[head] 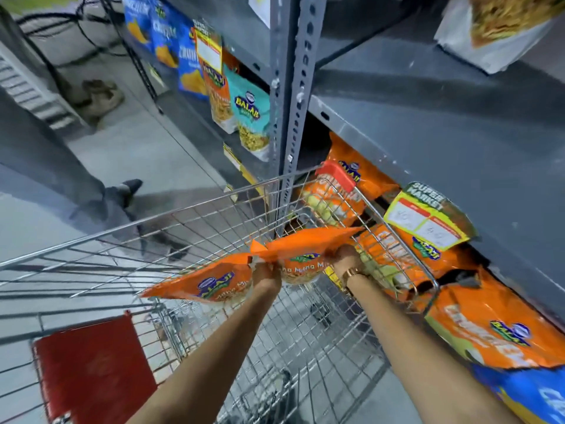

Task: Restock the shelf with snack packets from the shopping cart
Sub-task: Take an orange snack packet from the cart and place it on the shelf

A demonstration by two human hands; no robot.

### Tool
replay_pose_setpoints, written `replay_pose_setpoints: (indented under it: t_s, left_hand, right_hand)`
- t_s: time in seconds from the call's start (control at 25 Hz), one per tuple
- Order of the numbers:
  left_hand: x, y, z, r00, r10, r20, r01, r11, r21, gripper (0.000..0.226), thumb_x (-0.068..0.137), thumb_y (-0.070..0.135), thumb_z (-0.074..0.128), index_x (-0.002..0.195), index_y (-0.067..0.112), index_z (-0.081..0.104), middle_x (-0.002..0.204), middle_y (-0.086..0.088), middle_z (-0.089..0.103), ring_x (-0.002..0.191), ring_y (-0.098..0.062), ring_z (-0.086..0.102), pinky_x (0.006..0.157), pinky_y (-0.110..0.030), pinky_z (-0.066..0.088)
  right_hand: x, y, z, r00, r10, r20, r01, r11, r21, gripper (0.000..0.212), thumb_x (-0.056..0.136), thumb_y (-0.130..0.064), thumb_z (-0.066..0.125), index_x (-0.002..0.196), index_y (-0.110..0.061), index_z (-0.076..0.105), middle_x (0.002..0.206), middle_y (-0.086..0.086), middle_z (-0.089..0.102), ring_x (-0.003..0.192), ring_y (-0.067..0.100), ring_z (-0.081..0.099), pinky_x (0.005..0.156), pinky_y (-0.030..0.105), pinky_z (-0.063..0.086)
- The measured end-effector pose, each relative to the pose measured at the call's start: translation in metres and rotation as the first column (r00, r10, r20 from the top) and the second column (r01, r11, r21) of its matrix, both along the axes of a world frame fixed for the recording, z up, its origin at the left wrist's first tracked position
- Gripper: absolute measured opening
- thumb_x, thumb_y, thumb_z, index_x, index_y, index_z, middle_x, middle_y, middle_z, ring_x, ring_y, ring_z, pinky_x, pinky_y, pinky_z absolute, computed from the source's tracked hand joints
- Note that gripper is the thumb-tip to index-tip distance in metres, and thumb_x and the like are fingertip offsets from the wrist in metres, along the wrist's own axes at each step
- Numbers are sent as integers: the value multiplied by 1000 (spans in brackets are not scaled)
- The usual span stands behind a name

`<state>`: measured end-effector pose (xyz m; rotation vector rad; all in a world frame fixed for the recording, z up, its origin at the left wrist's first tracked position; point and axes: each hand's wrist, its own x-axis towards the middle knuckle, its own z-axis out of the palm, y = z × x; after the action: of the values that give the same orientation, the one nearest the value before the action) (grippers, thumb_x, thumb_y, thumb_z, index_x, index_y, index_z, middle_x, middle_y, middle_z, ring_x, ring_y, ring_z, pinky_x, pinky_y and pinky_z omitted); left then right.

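My left hand (pixel 269 278) grips an orange snack packet (pixel 211 284) by its edge, above the wire shopping cart (pixel 214 215). My right hand (pixel 344 257), with a watch on the wrist, holds a second orange snack packet (pixel 305 244) just beside the first. Both packets hang over the cart's basket, near its far right corner. The grey metal shelf (pixel 428 127) stands right of the cart, with several orange packets (pixel 501 328) on its lower level under the shelf board.
The cart's red child-seat flap (pixel 91 368) is at lower left. A slotted shelf upright (pixel 293 96) rises behind the cart. Blue, orange and teal packets (pixel 247 117) line the left bay. Another person's leg and shoe (pixel 122 191) are on the floor at left.
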<state>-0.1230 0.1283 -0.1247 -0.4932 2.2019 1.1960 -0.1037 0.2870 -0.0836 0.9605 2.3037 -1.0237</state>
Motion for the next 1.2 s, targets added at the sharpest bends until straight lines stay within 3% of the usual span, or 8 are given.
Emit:
replay_pose_setpoints:
  t_s: [0.12, 0.24, 0.36, 0.52, 0.64, 0.8, 1.04, 1.2]
  left_hand:
    - [-1, -1, 25, 995, -67, -76, 68, 998, 17, 33, 93, 3, 36, 65, 20, 43, 67, 1, 44, 61, -11, 42, 53, -11, 39]
    - [9, -4, 42, 985, -61, -159, 76, 993, 88, 19, 95, 16, 39, 97, 3, 53, 82, -5, 56, 79, -25, 54, 67, -28, 48]
    - [29, -12, 68, 976, -70, -206, 101, 985, 140, 19, 95, 26, 41, 96, 9, 51, 89, -3, 58, 82, -25, 61, 72, -35, 54]
    - [48, -25, 112, 942, -74, -326, 132, 978, 159, 14, 93, 24, 46, 95, 11, 51, 91, -3, 62, 68, -13, 62, 52, -17, 48]
    - [57, -28, 152, 914, -55, -401, 144, 970, 195, 14, 93, 24, 47, 97, 12, 53, 86, 3, 62, 75, -10, 62, 57, -17, 47]
    - [69, -24, 209, 869, -26, -493, 169, 954, 247, 16, 92, 26, 50, 99, 13, 54, 92, 0, 65, 83, -19, 66, 71, -33, 56]
    - [73, 9, 286, 754, -93, -650, 271, 946, 180, 16, 92, 25, 50, 101, 12, 52, 93, -2, 60, 69, -8, 57, 55, -17, 43]
    - [62, 45, 322, 733, -131, -667, 359, 908, 217, 29, 91, 27, 50, 114, 9, 51, 111, -10, 62, 92, -24, 62, 72, -38, 56]
  right_hand:
    - [5, -4, 12, 984, -74, -164, 79, 996, 30, 23, 86, -2, 51, 106, 6, 59, 98, 23, 66, 88, 24, 54, 67, 26, 34]
    - [13, -8, 33, 979, -26, -200, 39, 997, 60, 13, 88, -10, 52, 93, -3, 62, 87, 20, 66, 89, 34, 60, 73, 37, 45]
    - [27, -10, 58, 969, 102, -223, -72, 988, 140, 31, 91, -22, 48, 61, -22, 41, 59, 8, 49, 74, 29, 52, 57, 34, 37]
    - [50, -14, 97, 928, 211, -308, -145, 964, 225, 28, 93, -29, 44, 95, -3, 54, 92, 24, 66, 88, 38, 61, 61, 37, 40]
    - [70, -14, 135, 885, 224, -408, -142, 965, 221, 24, 93, -30, 43, 74, -15, 46, 74, 12, 60, 80, 34, 60, 53, 31, 34]
    - [92, -7, 186, 810, 215, -545, -91, 965, 245, 29, 91, -32, 45, 67, -17, 37, 91, 25, 65, 87, 38, 60, 60, 33, 33]
    - [119, 16, 253, 671, 111, -733, 93, 969, 231, 30, 91, -29, 47, 96, -1, 57, 100, 26, 67, 94, 42, 60, 77, 47, 50]
    - [125, 46, 289, 598, 34, -801, 202, 960, 192, 29, 91, -29, 47, 94, -2, 57, 98, 26, 67, 91, 43, 60, 70, 41, 45]
